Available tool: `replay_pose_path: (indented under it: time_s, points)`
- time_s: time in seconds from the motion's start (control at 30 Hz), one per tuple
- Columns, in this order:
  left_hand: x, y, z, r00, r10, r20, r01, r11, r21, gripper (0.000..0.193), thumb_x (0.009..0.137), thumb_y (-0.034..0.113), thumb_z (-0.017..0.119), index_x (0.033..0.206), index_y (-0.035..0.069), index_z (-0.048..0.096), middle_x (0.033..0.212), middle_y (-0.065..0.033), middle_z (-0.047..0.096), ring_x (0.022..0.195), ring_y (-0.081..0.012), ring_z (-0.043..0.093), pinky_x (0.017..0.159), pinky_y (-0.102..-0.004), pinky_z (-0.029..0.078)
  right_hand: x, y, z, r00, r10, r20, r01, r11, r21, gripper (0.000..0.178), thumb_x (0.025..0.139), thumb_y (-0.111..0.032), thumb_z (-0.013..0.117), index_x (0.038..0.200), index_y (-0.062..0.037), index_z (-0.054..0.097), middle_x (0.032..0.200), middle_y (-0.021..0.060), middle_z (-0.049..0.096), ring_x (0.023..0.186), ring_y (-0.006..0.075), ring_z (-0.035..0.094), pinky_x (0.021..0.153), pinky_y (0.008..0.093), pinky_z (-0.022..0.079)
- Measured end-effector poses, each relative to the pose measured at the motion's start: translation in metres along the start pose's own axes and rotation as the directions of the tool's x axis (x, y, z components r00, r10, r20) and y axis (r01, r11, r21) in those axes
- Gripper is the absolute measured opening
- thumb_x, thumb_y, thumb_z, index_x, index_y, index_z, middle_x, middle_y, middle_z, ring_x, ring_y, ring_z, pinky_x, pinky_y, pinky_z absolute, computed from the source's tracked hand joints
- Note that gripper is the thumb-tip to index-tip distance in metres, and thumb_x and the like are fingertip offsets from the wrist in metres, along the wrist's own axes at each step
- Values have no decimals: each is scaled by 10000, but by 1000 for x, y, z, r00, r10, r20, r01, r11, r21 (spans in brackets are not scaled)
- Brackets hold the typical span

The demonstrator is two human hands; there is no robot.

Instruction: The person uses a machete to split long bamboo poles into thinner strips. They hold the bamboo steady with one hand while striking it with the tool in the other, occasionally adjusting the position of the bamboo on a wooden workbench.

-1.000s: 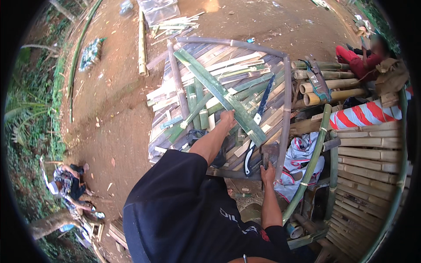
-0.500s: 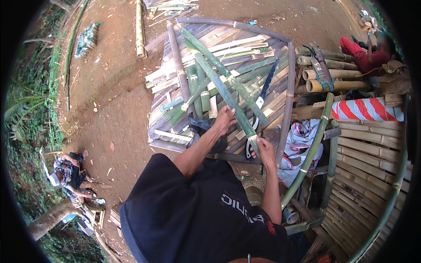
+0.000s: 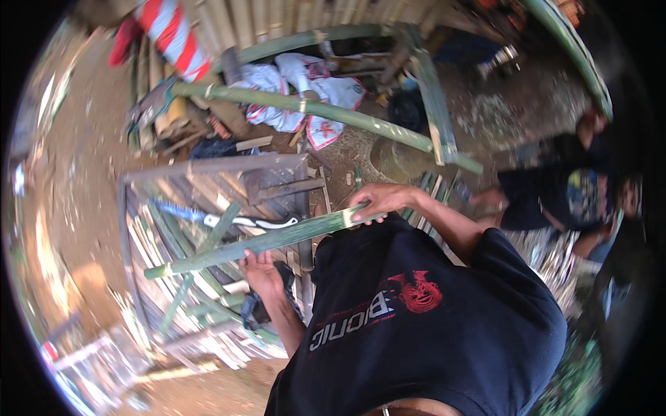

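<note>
A long green split bamboo strip slants across in front of me, its pale cut end at the right. My right hand is closed around that end. Under the strip's lower edge, my left hand bears it; the fingertips are partly hidden by it. Beyond the strip a hand saw with a white and black handle and a blue-looking blade lies on a framed bamboo panel. Several green strips and pale slats are strewn over the panel. A dark plastic bag lies beside my left forearm.
A green bamboo pole crosses ahead above white sacks. A red and white striped roll stands at the far left, near cut bamboo poles. Another person in dark clothes is at the right, beside heaped slats.
My view has swung right, bringing the other person in at the right. The strip now lies more level, still held at its pale end by my right hand; my left hand is beneath it.
</note>
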State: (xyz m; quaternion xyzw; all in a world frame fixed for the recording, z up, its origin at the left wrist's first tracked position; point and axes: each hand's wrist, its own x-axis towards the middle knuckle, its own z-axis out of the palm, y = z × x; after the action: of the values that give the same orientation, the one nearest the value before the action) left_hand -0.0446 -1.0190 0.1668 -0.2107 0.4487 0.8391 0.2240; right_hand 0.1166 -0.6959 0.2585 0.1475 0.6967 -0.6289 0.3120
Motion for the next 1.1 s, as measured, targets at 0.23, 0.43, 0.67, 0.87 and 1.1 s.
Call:
replay_pose_path:
  time_s: [0.23,0.43,0.67,0.87,1.1]
  points:
    - [-10,-93,152,786,-356,506,194,918,346,270,943,167,618,1193,120,528,1048,-14,582,961,-188,596,853,-393,470,-139,125,62,887,208,-413,-74,945,319,410,929,-405,636,1076,-22,641,832,33,667,754,116,638,675,278,514]
    - [-34,-227,251,564,-602,565,185,759,624,200,932,182,613,1113,122,553,1004,2,600,915,-162,589,800,-339,451,-191,192,125,650,360,-669,77,845,529,307,932,-290,656,1023,2,627,834,19,663,731,102,634,642,266,519]
    - [-39,-372,326,582,-702,411,138,583,801,110,946,143,571,1054,124,577,929,2,597,803,-141,555,689,-317,427,-177,223,121,413,507,-757,333,689,643,318,972,-343,580,1043,-33,593,718,35,634,581,92,574,522,243,471]
    - [-8,-438,395,502,-761,412,-31,461,887,169,959,106,508,1107,167,564,926,27,600,758,-107,543,569,-312,386,-145,246,67,439,445,-781,550,554,625,232,999,-274,539,1072,-54,552,760,30,605,616,100,570,530,255,470]
    - [55,-488,467,516,-788,337,27,408,913,217,932,125,566,1126,211,520,1067,26,566,965,-144,543,704,-341,409,-102,268,-25,456,479,-750,676,362,642,198,989,-207,556,1121,-60,550,735,60,634,560,127,576,486,273,494]
